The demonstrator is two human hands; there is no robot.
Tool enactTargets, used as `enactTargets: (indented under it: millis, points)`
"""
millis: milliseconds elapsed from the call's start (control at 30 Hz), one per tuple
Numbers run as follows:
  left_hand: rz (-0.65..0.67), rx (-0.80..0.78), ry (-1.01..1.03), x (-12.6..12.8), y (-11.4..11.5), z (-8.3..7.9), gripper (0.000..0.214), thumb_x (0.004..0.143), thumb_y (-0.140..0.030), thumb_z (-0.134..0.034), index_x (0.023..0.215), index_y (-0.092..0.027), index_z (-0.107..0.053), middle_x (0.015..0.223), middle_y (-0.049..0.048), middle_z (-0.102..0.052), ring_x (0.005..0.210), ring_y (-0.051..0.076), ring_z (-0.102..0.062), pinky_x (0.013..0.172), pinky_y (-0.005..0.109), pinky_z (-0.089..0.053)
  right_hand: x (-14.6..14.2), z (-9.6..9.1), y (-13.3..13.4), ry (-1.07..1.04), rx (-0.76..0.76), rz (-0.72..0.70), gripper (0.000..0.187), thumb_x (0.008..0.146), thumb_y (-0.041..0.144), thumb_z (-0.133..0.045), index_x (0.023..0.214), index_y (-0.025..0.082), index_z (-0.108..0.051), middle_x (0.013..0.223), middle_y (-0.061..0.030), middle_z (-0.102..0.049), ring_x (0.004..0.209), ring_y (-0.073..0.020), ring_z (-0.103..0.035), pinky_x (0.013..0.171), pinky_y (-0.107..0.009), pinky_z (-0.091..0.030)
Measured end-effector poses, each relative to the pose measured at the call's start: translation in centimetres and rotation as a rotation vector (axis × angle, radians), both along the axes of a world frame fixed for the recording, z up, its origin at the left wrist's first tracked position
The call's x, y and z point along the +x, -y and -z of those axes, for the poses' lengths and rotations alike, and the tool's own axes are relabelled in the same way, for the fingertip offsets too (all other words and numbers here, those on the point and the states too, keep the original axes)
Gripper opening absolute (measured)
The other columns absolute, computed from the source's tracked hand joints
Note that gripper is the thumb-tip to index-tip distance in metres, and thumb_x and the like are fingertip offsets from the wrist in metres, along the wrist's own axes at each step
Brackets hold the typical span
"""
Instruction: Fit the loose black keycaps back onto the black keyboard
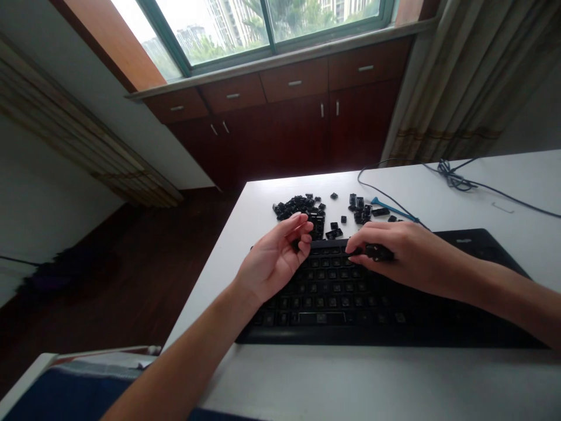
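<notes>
A black keyboard [322, 318] lies on the white table, with many of its key positions bare of caps. My left hand [278, 251] is over its upper left part, palm turned up. The fingers curl in toward the thumb, and a dark spot between them is too small to name. Above the top rows, my right hand [405, 248] is closed around small black keycaps [379, 252], its thumb and forefinger pinched near the keys. Just beyond the left hand is a heap of loose black keycaps [295, 206].
More loose keycaps [360, 209] lie behind the keyboard, beside a blue stick-shaped tool [394, 209]. A black cable [456, 180] runs across the back of the white table [368, 374]. A thin bent wire [502, 208] lies at the right. Beyond stand wooden cabinets [284, 128].
</notes>
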State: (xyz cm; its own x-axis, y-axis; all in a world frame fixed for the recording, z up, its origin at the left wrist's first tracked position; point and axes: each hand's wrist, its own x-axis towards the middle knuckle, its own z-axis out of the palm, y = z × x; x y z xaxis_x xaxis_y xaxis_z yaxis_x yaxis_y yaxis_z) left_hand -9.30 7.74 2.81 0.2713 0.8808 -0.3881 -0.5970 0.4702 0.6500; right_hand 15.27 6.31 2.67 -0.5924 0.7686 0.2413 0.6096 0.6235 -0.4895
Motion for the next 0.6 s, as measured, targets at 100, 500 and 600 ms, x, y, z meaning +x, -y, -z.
enactTargets:
  millis: [100, 500, 600]
  points:
    - [0.057, 0.101, -0.095, 0.1, 0.2, 0.1, 0.013, 0.083, -0.020, -0.074, 0.093, -0.012, -0.071, 0.081, 0.0014, -0.065, 0.059, 0.004, -0.053, 0.053, 0.014, -0.047, -0.1, 0.1, 0.4, 0.006, 0.024, 0.058, 0.020, 0.090, 0.028, -0.064, 0.110, 0.025, -0.065, 0.098, -0.0012, -0.075, 0.081, -0.0174, -0.070, 0.071, -0.029, -0.052]
    - [0.129, 0.323, -0.329, 0.3, 0.7, 1.0, 0.021, 0.088, -0.035, -0.070, 0.094, -0.014, -0.068, 0.084, 0.0004, -0.059, 0.060, 0.004, -0.042, 0.051, 0.015, -0.032, -2.3, 0.1, 4.9, 0.086, -0.106, -0.071, 0.023, 0.088, 0.020, -0.065, 0.110, 0.027, -0.069, 0.102, -0.0017, -0.071, 0.078, -0.0176, -0.069, 0.068, -0.030, -0.053]
    - [0.136, 0.347, -0.350, 0.4, 0.8, 1.0, 0.021, 0.087, -0.035, -0.070, 0.092, -0.015, -0.068, 0.083, 0.0004, -0.060, 0.060, 0.005, -0.041, 0.051, 0.017, -0.030, -2.4, 0.4, 5.1, 0.080, -0.127, -0.050, 0.020, 0.086, 0.018, -0.067, 0.103, 0.027, -0.070, 0.098, -0.0006, -0.072, 0.076, -0.0174, -0.069, 0.067, -0.030, -0.054]
